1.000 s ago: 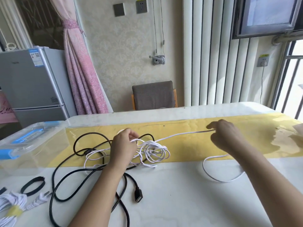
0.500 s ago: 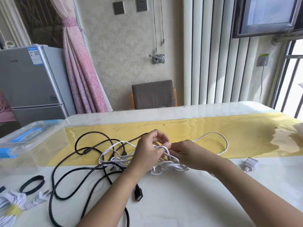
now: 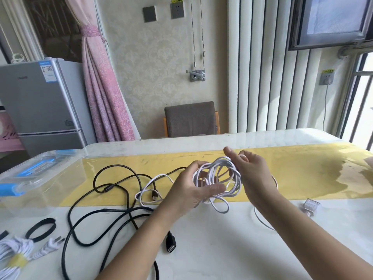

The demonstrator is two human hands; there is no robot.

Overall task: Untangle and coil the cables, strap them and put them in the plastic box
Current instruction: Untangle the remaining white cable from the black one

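Observation:
A loose bundle of thin white cable [image 3: 219,178] hangs between both hands above the table's yellow strip. My left hand [image 3: 191,188] grips the bundle from the left, fingers curled through its loops. On the right side my right hand [image 3: 252,174] pinches the loops at the top. More white cable trails left over a long black cable [image 3: 113,209] sprawled on the table, its USB socket end [image 3: 171,244] near my left forearm. The white cable's plug [image 3: 310,206] lies to the right. A clear plastic box [image 3: 38,174] with blue latches stands at the left.
A black strap loop [image 3: 41,229] lies at the front left, beside a coiled white cable with a yellow strap [image 3: 16,259]. A grey chair [image 3: 190,119] stands behind the table, a fridge [image 3: 40,106] beyond the box.
My right hand, stretched out right a second ago, came back to the tangle. Both hands then lifted the white bundle off the table and gathered it into loops.

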